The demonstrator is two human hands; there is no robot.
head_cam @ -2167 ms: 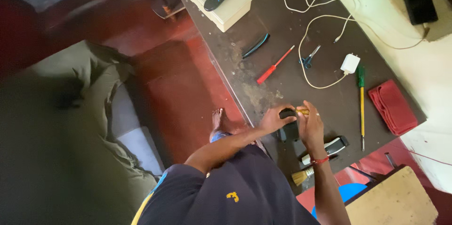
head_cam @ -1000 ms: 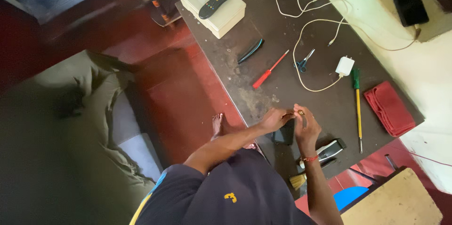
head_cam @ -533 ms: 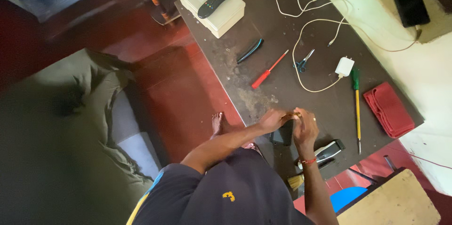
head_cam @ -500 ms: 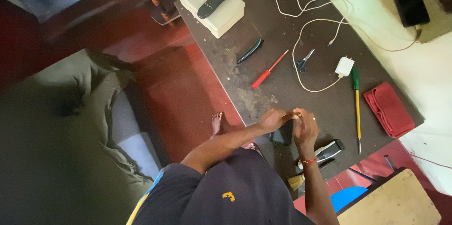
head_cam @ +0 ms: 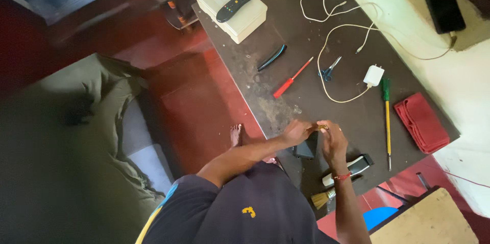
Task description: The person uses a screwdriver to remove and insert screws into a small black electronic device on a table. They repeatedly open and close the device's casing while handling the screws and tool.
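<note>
Both hands meet over the near edge of the dark table (head_cam: 286, 9). My left hand (head_cam: 297, 132) and my right hand (head_cam: 333, 141) pinch a small yellowish object (head_cam: 321, 127) between their fingertips; what it is cannot be made out. A small black box-like part (head_cam: 307, 149) lies on the table just under my left hand. A black and white hair clipper (head_cam: 351, 167) lies beside my right wrist, and a small straw brush (head_cam: 322, 199) sits at the table edge near my right forearm.
Further out on the table lie a red-handled screwdriver (head_cam: 292, 79), small scissors (head_cam: 329, 69), a white charger (head_cam: 373, 75) with cable, a green and yellow screwdriver (head_cam: 387, 116), a red cloth (head_cam: 422, 122), and a cream box (head_cam: 230, 6) with a remote on it. An olive-covered seat (head_cam: 76, 137) stands at left.
The hands stay together at the table edge, still on the small object. The view has shifted slightly; nothing on the table has moved.
</note>
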